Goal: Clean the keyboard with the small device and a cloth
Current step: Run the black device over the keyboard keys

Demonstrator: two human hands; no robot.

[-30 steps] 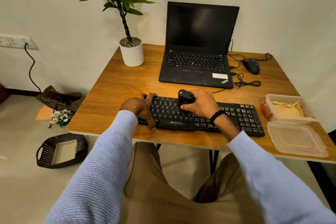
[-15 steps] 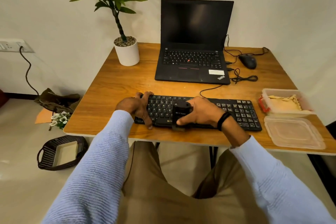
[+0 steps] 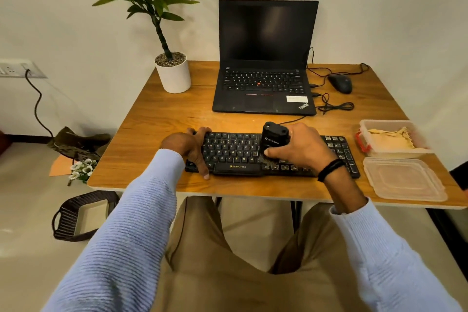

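My L hand [image 3: 188, 145] grips the keyboard [image 3: 235, 152] at its left end, thumb in front and fingers over the back, so it can't slide along the table [image 3: 157, 134] front edge. R hand [image 3: 298, 148] clasps the small device [image 3: 273, 139] upright, bristles on mid keys. The cloth [image 3: 390, 139] waits in a tub [image 3: 364, 125] by the right edge.

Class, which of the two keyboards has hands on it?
The standalone keyboard: left hand grips it, right hand holds the small device on it; the laptop is untouched.

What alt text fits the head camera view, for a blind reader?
A seated person's right hand holds a small black device, bristles down, on a black keyboard, while the left hand grips the keyboard's left end. Behind on the wooden desk are a laptop, potted plant and mouse; a boxed cloth lies right.
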